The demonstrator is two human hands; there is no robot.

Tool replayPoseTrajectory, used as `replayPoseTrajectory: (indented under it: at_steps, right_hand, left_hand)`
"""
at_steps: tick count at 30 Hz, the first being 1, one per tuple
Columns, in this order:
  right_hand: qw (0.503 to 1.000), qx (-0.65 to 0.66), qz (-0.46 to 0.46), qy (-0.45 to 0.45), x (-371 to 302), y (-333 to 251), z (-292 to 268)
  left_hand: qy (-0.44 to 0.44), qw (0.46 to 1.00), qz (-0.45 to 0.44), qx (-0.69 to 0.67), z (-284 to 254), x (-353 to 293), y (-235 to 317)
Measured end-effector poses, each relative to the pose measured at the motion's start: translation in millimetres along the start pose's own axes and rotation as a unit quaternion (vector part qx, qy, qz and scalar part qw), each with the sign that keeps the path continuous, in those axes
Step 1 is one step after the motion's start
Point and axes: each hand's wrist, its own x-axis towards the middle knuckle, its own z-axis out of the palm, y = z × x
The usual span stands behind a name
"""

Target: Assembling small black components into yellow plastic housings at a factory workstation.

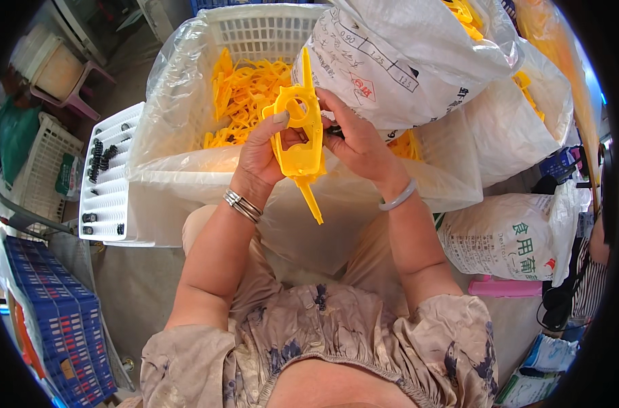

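Observation:
My left hand [260, 151] is closed on a yellow plastic part [303, 160], thumb on its near face. The part is a flat frame with a round ring, a square opening, and long narrow ends pointing up and down. My right hand [364, 144] is closed at the frame's right edge, with a small dark piece [334, 130] between its fingers; its exact kind is too small to tell. Behind both hands, many loose yellow parts [252, 88] fill a white plastic basket [245, 34] lined with clear film.
To the left lies a white ribbed tray [110, 187] holding small black coiled pieces [100, 160]. A white woven sack [398, 64] leans over the basket's right side. Another sack [500, 234] stands at right. Blue crates [58, 319] are stacked at lower left.

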Motion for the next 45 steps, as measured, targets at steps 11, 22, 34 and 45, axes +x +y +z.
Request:
replayPoseTrajectory:
  at_steps: [11, 22, 34, 45]
  right_hand:
    - [0.989, 0.144, -0.023, -0.009, 0.1, 10.2, 3.7]
    - [0.981, 0.157, 0.055, 0.104, 0.9, 12.3, -2.4]
    - [0.994, 0.057, -0.067, -0.063, 0.6, 3.6, -23.2]
    - [0.983, -0.141, -0.041, 0.107, -1.5, 5.2, -7.5]
  left_hand:
    - [0.030, 0.999, 0.026, 0.008, 2.6, -0.8, 3.4]
    - [0.053, 0.998, 0.037, 0.001, 5.6, -3.1, 3.7]
    - [0.066, 0.993, -0.088, -0.032, -4.6, -2.4, -1.9]
    - [0.054, 0.998, -0.014, -0.006, -2.0, 0.1, -11.7]
